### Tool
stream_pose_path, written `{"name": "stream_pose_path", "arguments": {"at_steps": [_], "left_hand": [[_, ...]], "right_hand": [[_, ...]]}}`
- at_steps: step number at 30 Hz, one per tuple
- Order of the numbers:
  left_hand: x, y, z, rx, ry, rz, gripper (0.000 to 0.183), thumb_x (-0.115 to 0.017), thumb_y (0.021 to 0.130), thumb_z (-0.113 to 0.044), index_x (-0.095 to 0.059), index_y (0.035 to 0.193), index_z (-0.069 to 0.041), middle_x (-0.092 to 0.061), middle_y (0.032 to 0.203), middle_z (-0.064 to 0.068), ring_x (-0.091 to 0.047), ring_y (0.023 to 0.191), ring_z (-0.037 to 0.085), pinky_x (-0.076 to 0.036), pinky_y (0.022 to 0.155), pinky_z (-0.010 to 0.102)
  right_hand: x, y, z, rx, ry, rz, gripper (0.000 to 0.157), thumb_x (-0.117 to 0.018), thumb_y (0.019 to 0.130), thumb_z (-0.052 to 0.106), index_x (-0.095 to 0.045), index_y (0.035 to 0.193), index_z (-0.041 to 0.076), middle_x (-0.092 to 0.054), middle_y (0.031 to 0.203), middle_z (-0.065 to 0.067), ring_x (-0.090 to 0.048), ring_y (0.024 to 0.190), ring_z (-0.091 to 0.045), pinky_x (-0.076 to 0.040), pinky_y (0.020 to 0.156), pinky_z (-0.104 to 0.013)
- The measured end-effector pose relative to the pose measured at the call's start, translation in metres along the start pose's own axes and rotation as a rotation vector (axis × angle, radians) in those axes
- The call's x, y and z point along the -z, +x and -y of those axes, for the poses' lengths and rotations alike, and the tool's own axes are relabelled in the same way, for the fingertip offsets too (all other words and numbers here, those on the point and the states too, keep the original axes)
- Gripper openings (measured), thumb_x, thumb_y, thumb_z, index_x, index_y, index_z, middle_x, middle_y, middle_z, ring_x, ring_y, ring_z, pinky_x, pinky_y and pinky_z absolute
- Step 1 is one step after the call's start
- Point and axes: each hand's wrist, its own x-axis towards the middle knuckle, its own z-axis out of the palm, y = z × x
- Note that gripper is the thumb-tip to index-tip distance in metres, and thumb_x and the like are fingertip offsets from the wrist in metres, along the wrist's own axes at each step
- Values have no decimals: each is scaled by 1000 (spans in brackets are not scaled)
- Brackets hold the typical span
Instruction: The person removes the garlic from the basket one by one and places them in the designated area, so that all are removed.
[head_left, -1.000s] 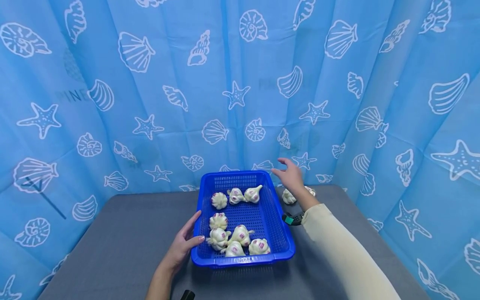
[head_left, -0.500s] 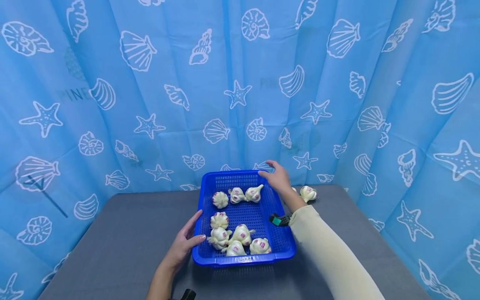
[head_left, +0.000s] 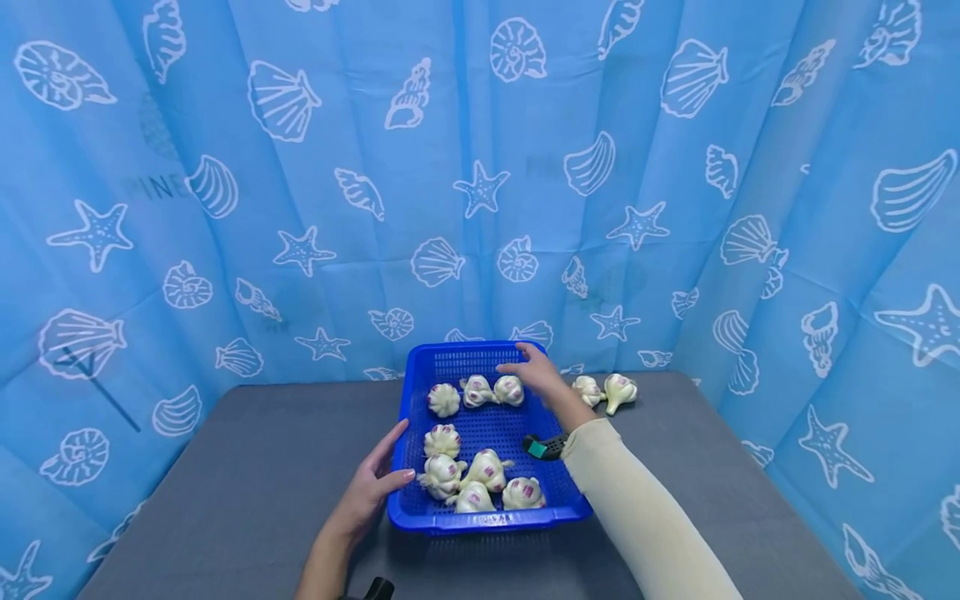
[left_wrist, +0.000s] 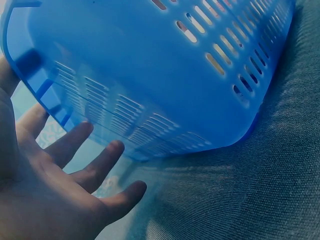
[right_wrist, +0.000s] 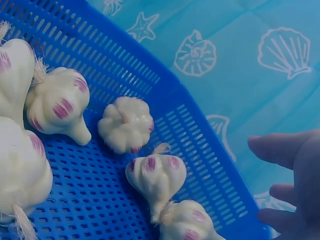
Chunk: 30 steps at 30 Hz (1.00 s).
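Observation:
A blue plastic basket [head_left: 486,521] with slotted walls holds several purple-streaked garlic bulbs [head_left: 486,469]. My left hand [head_left: 363,492] holds its left rim, thumb over the edge and fingers along the outside; the left wrist view shows those fingers [left_wrist: 100,167] spread beside the basket's wall [left_wrist: 120,60]. Over the far right corner hovers my right hand [head_left: 542,375], fingers extended and nothing held. In the right wrist view this right hand [right_wrist: 305,185] is beyond the rim, apart from the garlic bulbs [right_wrist: 125,124] inside.
Two more garlic bulbs [head_left: 620,390] lie on the grey-covered table [head_left: 247,483], right of the basket. A blue shell-print curtain [head_left: 480,250] hangs right behind the table and along both sides.
My right hand has moved left, from beside the loose garlic bulbs to above the basket's far right corner, uncovering both bulbs. The left hand has stayed on the rim.

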Motion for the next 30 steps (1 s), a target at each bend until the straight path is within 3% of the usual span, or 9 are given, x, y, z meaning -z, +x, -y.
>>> {"name": "stream_pose_path", "arguments": {"at_steps": [6,10,19,26,30], "left_hand": [[2,1,2,10,3,-11,68,-62,94,-19,-31,152,-31,-23,157,14,-32,138,40,-35,104,57],[3,1,2,-9,6,-8,68,-61,94,-18,-30,153,-30,-23,157,14,-32,138,40,-34,104,57],[1,-1,2,-50,27,11,68,-59,94,-14,-28,154,-27,-22,158,15,-31,138,41,-33,105,58],[0,-1,0,-31,37,-11,69,-62,93,-17,-30,153,-30,-22,158,14,-30,139,41,-31,105,60],[0,-1,1,-23,30,-17,69,-63,93,-18,-31,152,-31,-23,158,12,-30,139,40,-31,106,61]], "right_hand": [[-8,1,-6,-55,-26,48,74,-68,89,26,-32,151,8,-31,153,-21,-45,126,-43,-38,98,-63],[-15,5,-13,-27,-149,70,72,-68,90,26,-33,151,9,-36,150,-21,-54,115,-41,-43,94,-59],[-24,10,-23,32,-371,107,69,-72,85,22,-43,145,3,-44,143,-24,-46,125,-43,-50,86,-53],[-26,10,-23,70,-490,95,63,-75,82,17,-51,138,0,-51,138,-22,-45,128,-40,-40,101,-50],[-28,10,-24,94,-521,81,63,-77,78,15,-55,135,0,-51,137,-24,-45,128,-40,-40,102,-49]]}}
